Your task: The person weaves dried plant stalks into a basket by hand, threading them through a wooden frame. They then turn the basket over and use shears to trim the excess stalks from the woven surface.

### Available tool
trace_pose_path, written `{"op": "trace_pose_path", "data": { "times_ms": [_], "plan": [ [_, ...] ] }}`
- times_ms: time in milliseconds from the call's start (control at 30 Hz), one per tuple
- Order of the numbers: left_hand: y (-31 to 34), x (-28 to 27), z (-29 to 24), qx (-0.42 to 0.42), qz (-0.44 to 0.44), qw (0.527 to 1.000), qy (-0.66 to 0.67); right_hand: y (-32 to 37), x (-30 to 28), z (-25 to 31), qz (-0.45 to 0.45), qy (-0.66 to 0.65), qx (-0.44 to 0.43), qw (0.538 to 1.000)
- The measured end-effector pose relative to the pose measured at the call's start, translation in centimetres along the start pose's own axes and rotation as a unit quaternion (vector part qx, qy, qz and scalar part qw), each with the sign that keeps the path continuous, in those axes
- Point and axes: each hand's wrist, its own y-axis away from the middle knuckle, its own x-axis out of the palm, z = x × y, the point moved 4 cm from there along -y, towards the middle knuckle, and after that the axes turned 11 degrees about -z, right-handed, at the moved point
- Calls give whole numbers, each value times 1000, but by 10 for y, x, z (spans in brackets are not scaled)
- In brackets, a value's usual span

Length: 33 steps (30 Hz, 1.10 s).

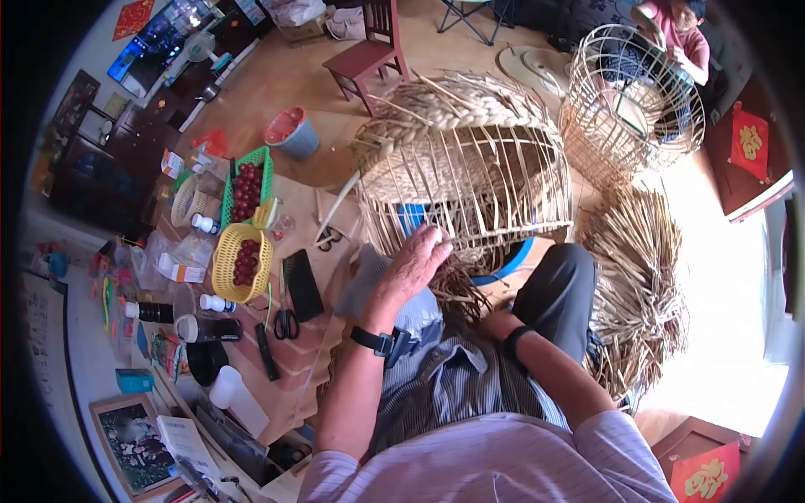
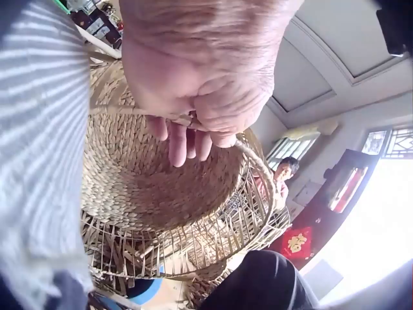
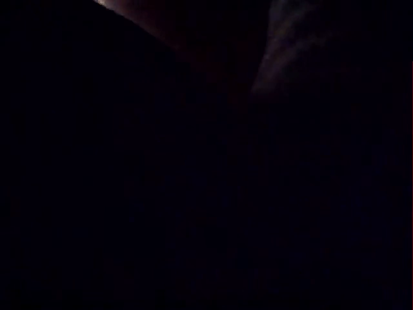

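Observation:
A large basket of braided straw on a frame of thin strips [image 1: 470,180] lies tilted before the person's lap. The left hand [image 1: 415,261] grips its near edge; in the left wrist view that hand [image 2: 200,77] has its fingers hooked over the rim, against the woven inside [image 2: 148,174]. Low beside the raised knee is the right hand [image 1: 495,323], close to loose straw [image 1: 457,285] under the basket; its fingers are mostly hidden. The right wrist view is almost black, with only a dim patch of skin [image 3: 193,26] at the top.
A big straw bundle [image 1: 641,285] lies right of the knee. On the left table are scissors [image 1: 286,324], a yellow fruit basket [image 1: 220,267] and bottles. Beyond stand a bucket [image 1: 298,138] and a chair [image 1: 365,60]; another person sits behind an open frame [image 1: 579,109].

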Motion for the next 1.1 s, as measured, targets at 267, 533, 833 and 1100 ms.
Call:
{"op": "trace_pose_path", "data": {
  "times_ms": [267, 533, 833, 1100],
  "plan": [
    [-16, 8, -4, 11, -20, 998, 51, 5, -61, 11, -22, -15, 14, 1000],
    [-17, 5, -10, 1, -26, 999, 34, 45, -198, -34, -299, -535, 38, 790],
    [-20, 5, -8, -30, -22, 999, 33, 129, -259, -100, -338, -874, 41, 346],
    [-15, 6, -6, -33, -19, 998, 60, 269, -279, -165, -585, -765, -112, 246]
  ]
}}
